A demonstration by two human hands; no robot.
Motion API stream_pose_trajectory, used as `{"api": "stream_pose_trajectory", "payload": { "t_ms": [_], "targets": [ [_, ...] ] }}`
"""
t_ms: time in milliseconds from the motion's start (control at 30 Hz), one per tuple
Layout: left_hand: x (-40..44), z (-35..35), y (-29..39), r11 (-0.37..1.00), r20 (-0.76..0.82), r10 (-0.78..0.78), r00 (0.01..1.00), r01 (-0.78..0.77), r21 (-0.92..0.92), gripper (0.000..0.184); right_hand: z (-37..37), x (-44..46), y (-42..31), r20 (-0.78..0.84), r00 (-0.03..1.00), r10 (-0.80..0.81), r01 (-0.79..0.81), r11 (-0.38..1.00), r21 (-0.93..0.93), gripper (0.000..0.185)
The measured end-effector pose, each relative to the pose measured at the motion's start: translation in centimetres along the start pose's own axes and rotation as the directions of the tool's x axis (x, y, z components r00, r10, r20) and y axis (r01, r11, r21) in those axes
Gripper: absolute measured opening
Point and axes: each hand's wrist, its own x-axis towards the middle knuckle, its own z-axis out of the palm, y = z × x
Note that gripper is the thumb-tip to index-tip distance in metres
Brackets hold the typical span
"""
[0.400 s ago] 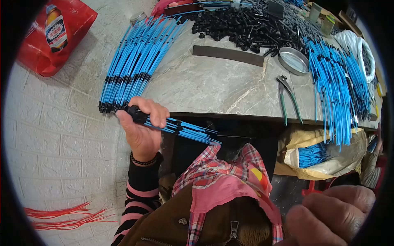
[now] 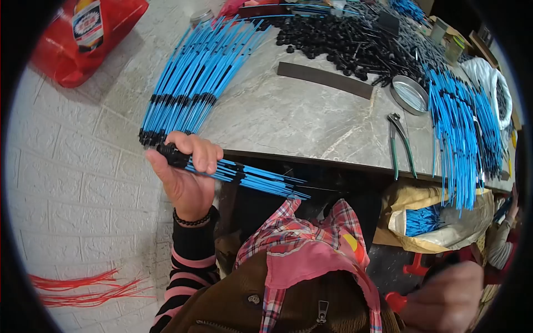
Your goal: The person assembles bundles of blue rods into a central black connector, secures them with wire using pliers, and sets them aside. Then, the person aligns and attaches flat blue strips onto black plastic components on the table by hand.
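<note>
My left hand (image 2: 191,172) is wrapped round the black-tipped end of a bundle of blue rods (image 2: 255,178), held just off the table's front edge. The rods point right, over my lap. Right above that hand, a larger fan of blue rods (image 2: 194,72) with black joints lies on the table's left end. My right hand (image 2: 447,294) is low at the right, blurred, with its fingers curled. A red object (image 2: 396,301) shows beside its fingers; whether the hand grips it is unclear.
On the marble table (image 2: 250,122) are a dark strip (image 2: 325,79), a round tin (image 2: 410,94), green-handled pliers (image 2: 401,145), black parts (image 2: 333,41) and more blue rods (image 2: 458,127). An open sack (image 2: 444,238) stands below. Red strands (image 2: 83,288) lie left; a person's sleeve (image 2: 499,244) shows right.
The view has shifted a little, so the table things appear farther right. My right hand has moved lower, and a red object now shows beside it. My left hand keeps its hold on the bundle.
</note>
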Motion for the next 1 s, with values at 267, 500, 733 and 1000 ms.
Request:
{"api": "stream_pose_trajectory", "payload": {
  "t_ms": [267, 500, 733, 1000],
  "targets": [
    [0.6, 1.7, 0.9, 0.934, -0.174, -0.073, 0.982, 0.006, -0.357, 0.05, 14.2, -7.2, 7.1, 0.613, 0.711, 0.344, -0.703, 0.353, 0.617, 0.022],
    [0.1, 4.4, -1.9, 0.651, -0.116, -0.337, 0.934, 0.142, -0.746, 0.032, 17.2, -6.6, 8.3, 0.465, 0.726, 0.507, -0.537, -0.004, 0.844, 0.046],
    [-5.0, 5.0, -9.8, 0.534, -0.078, -0.719, 0.69, 0.477, -0.698, 0.033, 13.1, -5.2, 10.7, -0.022, 0.798, 0.603, -0.38, 0.531, 0.758, 0.041],
    [-12.7, 1.7, -14.9, 0.521, -0.107, -0.848, 0.52, 0.854, 0.024, 0.047, 15.9, -9.9, 13.7, 0.045, 0.696, 0.717, -0.643, 0.593, 0.484, 0.021]
  ]
}}
